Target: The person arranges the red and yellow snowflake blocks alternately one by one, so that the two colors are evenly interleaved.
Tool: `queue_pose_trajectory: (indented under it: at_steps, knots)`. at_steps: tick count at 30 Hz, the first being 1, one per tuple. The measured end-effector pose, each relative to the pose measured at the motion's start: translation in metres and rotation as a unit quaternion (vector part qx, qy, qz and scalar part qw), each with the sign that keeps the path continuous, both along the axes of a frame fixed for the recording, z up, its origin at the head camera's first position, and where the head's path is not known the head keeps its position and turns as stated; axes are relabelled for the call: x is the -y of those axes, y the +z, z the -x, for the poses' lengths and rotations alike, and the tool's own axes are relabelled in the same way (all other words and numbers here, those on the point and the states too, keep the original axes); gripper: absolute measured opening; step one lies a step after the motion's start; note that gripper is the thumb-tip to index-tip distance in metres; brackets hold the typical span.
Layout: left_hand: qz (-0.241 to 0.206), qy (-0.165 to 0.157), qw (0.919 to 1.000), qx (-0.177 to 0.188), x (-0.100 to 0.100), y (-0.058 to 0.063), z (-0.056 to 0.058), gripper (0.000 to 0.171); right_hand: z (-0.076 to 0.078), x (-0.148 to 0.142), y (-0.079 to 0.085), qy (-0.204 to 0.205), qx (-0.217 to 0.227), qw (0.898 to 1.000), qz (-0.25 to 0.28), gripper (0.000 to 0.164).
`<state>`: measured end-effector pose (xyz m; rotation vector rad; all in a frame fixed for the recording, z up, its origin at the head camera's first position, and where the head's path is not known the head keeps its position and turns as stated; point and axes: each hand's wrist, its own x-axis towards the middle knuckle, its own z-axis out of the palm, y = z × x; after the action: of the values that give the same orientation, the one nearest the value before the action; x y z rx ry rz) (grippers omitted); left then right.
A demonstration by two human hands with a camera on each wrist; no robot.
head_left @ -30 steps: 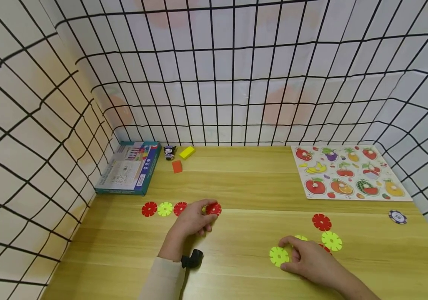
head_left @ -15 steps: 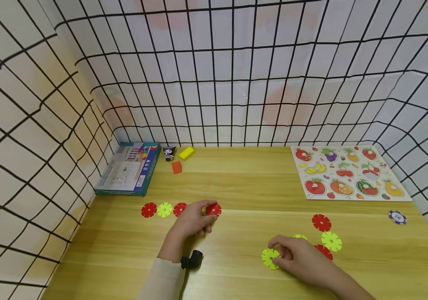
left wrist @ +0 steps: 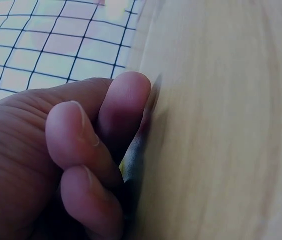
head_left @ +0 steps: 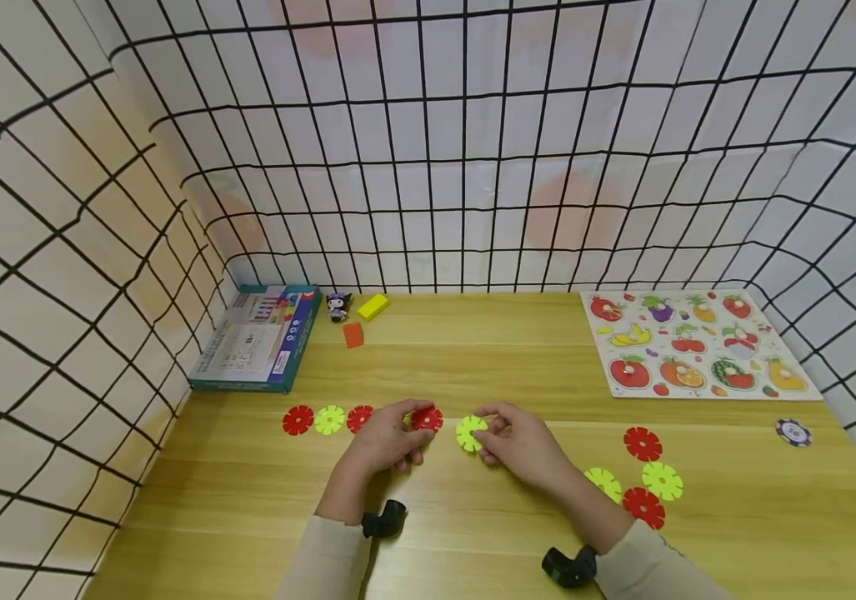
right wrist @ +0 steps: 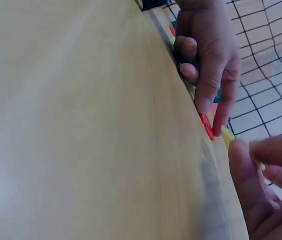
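Note:
In the head view my left hand rests on the table, its thumb and index finger at opposite edges of a red notched plastic disc. That disc ends a row with a red disc, a yellow-green one and another red one; a further yellow-green disc is mostly hidden behind the hand. Just right of the row, my right hand pinches a yellow-green notched disc between thumb and index finger. The right wrist view shows this yellow disc raised close beside the red disc.
Loose notched discs lie at right, including a red disc and a yellow-green disc. Farther right are a poker chip and a fruit puzzle board. A box, a figurine and small blocks stand back left; black mesh surrounds the table.
My right hand has carried the yellow-green disc left and away from me, from the loose discs to beside the row's right end. My left hand has stayed in place.

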<state>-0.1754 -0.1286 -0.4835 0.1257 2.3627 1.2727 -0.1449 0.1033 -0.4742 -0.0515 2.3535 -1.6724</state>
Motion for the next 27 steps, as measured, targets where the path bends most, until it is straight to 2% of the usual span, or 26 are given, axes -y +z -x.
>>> queue_pose_trajectory:
  at_steps: [2, 4, 6, 8, 10, 13, 16, 20, 22, 25, 27]
  knots:
    - [-0.001, -0.002, 1.0, 0.001, -0.001, -0.001, 0.001, 0.048, 0.01, 0.008, -0.002, -0.012, -0.014, 0.999, -0.029, 0.028]
    - [-0.003, -0.004, 1.0, 0.001, -0.002, -0.001, 0.002, 0.047, 0.02, 0.012, -0.005, -0.017, -0.045, 0.995, -0.09, 0.025]
    - [-0.006, -0.005, 1.0, 0.0, -0.001, -0.002, 0.002, 0.047, 0.027, 0.015, -0.008, -0.014, -0.073, 0.986, -0.152, 0.024]
    - [-0.006, -0.005, 1.0, -0.004, -0.001, -0.001, 0.002, 0.047, 0.033, 0.016, -0.009, -0.005, -0.103, 0.972, -0.213, 0.022]
    - [-0.006, -0.005, 1.0, -0.004, 0.001, -0.001, 0.001, 0.047, 0.036, 0.017, -0.009, 0.006, -0.113, 0.964, -0.24, 0.023]
    - [-0.007, -0.005, 1.0, -0.002, 0.002, 0.0, 0.0, 0.047, 0.038, 0.019, -0.008, 0.019, -0.112, 0.961, -0.251, 0.023]
    - [-0.008, -0.007, 0.9999, -0.005, 0.002, 0.0, 0.0, 0.047, 0.038, 0.018, -0.01, 0.026, -0.102, 0.963, -0.247, 0.024]
    - [-0.007, -0.008, 0.9999, -0.007, 0.003, 0.001, -0.001, 0.047, 0.037, 0.016, -0.012, 0.03, -0.111, 0.965, -0.235, 0.023]
    - [-0.011, -0.008, 0.9999, -0.005, 0.003, 0.002, -0.001, 0.047, 0.034, 0.014, -0.012, 0.031, -0.109, 0.971, -0.212, 0.023]
    - [-0.02, -0.009, 0.9998, -0.001, 0.003, 0.001, -0.001, 0.049, 0.028, 0.009, -0.01, 0.036, -0.083, 0.985, -0.15, 0.026]
    - [-0.02, -0.011, 0.9997, 0.0, 0.003, 0.001, -0.002, 0.051, 0.022, 0.002, -0.005, 0.039, -0.06, 0.99, -0.118, 0.028]
